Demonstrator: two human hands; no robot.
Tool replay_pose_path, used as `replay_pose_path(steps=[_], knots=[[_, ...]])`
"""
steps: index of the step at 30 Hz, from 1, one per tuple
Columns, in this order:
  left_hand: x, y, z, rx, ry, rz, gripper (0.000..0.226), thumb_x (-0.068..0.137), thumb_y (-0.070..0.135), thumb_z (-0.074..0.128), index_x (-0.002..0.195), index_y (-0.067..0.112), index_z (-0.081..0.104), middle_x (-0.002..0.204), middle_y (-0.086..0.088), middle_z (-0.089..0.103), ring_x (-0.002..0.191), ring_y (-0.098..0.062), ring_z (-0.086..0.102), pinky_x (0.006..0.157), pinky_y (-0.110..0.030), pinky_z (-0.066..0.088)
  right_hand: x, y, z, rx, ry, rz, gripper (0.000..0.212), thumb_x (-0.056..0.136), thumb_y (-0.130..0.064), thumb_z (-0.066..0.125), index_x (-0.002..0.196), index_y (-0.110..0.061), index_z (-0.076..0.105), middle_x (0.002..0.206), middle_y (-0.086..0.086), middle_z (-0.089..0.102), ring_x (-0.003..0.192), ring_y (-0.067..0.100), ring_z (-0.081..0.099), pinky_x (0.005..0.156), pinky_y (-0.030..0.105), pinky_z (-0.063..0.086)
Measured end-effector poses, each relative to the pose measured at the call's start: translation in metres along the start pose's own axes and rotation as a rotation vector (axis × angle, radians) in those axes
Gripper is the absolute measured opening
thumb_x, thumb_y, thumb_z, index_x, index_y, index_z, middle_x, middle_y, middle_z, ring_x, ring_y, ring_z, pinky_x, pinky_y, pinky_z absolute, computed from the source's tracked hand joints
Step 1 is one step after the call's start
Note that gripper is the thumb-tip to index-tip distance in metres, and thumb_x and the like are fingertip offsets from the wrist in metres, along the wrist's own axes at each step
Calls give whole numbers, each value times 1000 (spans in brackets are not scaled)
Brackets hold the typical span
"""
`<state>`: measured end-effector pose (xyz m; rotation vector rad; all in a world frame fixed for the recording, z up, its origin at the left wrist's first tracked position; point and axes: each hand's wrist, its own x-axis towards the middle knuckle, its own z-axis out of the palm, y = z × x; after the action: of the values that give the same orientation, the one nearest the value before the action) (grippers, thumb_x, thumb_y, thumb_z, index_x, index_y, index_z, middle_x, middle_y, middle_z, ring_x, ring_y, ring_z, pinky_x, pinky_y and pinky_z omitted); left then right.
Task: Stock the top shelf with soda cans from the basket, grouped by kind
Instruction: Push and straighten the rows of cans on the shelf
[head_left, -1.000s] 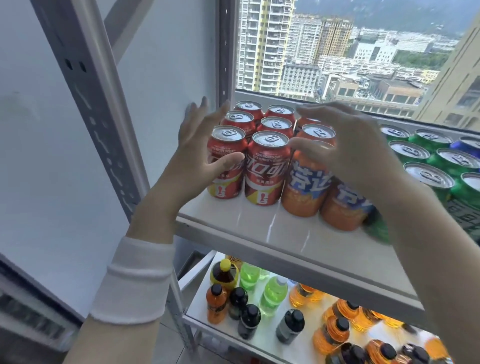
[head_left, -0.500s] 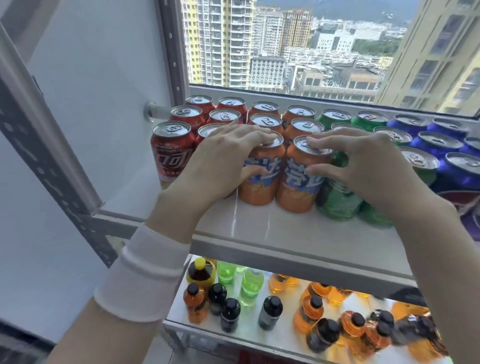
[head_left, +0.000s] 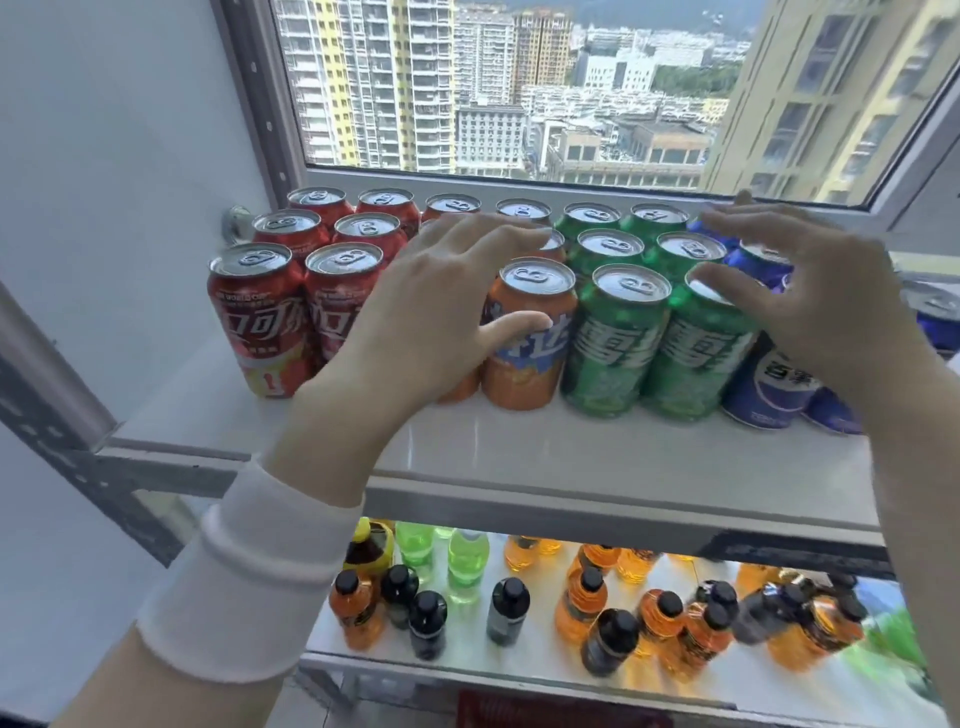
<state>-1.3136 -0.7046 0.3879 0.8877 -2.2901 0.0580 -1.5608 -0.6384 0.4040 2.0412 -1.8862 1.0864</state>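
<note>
A: How is the left grip (head_left: 436, 312) held?

B: It is released. The fingers are spread flat over the tops of the orange cans (head_left: 524, 364), and the thumb is laid against the side of the front one. Nothing is clasped.

A: And the right grip (head_left: 810, 296)?

B: It is released as well, with the fingers spread and lightly bent over the blue cans (head_left: 769, 389) and the nearest green top. Whether the tops are actually touched cannot be told.

A: Where are the cans placed?

B: All are stood on the top shelf (head_left: 571, 457), grouped by colour. The green cans (head_left: 613, 353) are set between the two grips. The red cans (head_left: 260, 322) are found beyond the left grip, on its outer side. The blue ones are under and beyond the right grip. The basket is not seen.

A: What stage is judged?

B: The stocking is judged nearly done, with the rows now to be squared.

A: What could go wrong?

B: The front cans are stood not far from the shelf's edge, just ahead of the wrists. If a row were pushed unevenly or dragged toward the body, a front can could be tipped over that edge onto the bottles (head_left: 576, 603) on the lower shelf. The blue cans are largely hidden by the right grip, so one could be knocked over unnoticed.
</note>
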Motion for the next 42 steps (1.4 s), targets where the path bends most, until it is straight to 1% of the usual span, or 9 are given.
replay_pose_path(steps=[3,5,10,16,24,35,38,40,42], knots=[[20,33,23,34,-10,68,60,79,48,62,130,18,52,130,-2,56,123,-23,48,103,-36,35,-12,22,-10,-55,-44,6,43,78,-30,69,117,-14,64,118,-6,59,112,-1,47,95,-5,21],[32,48,36,96,-78,85,62,80,48,62,134,19,48,136,0,51,128,-21,43,106,-34,29,-16,29,-11,-69,-89,-2,41,76,-28,71,114,-14,66,115,-9,59,115,4,49,97,-4,22],[41,52,48,145,-166,34,54,83,50,57,129,23,51,131,4,52,124,-19,43,102,-31,29,-18,32,-8,-63,-110,-22,43,71,-33,74,109,-16,69,112,-7,66,108,12,61,99,28,43],[43,55,43,102,-205,5,52,82,44,60,129,22,53,127,4,55,119,-19,47,97,-31,35,-11,34,-14,-73,-156,-79,43,69,-34,75,105,-11,71,110,0,69,101,21,64,92,40,49],[41,64,44,179,-183,-48,52,82,44,60,127,21,54,126,1,56,120,-20,46,97,-35,37,-7,37,-11,-22,-139,-76,48,65,-37,76,103,-9,72,105,3,71,100,15,64,95,24,44],[43,66,40,145,-247,-77,51,82,38,64,128,20,54,129,0,56,120,-22,48,99,-36,37,-4,42,-13,-13,-193,-136,49,68,-35,76,110,-10,69,113,5,68,104,18,63,99,32,44],[44,69,38,169,-216,-68,52,80,44,64,124,19,57,132,0,54,123,-23,47,104,-41,37,-9,49,-28,1,-194,-123,57,73,-37,73,123,-14,60,124,-7,58,114,4,53,101,11,33],[48,81,38,123,-140,-67,51,80,47,62,121,17,59,135,0,50,126,-22,44,107,-38,30,-16,66,-49,43,-80,-33,56,77,-35,70,127,-15,56,123,-12,52,112,-4,46,93,-4,24],[55,102,44,56,-78,-25,50,82,45,62,123,17,58,136,0,49,126,-21,43,106,-33,27,-25,89,-69,19,4,47,51,78,-32,70,125,-15,59,126,-5,57,110,-1,46,93,0,25]])
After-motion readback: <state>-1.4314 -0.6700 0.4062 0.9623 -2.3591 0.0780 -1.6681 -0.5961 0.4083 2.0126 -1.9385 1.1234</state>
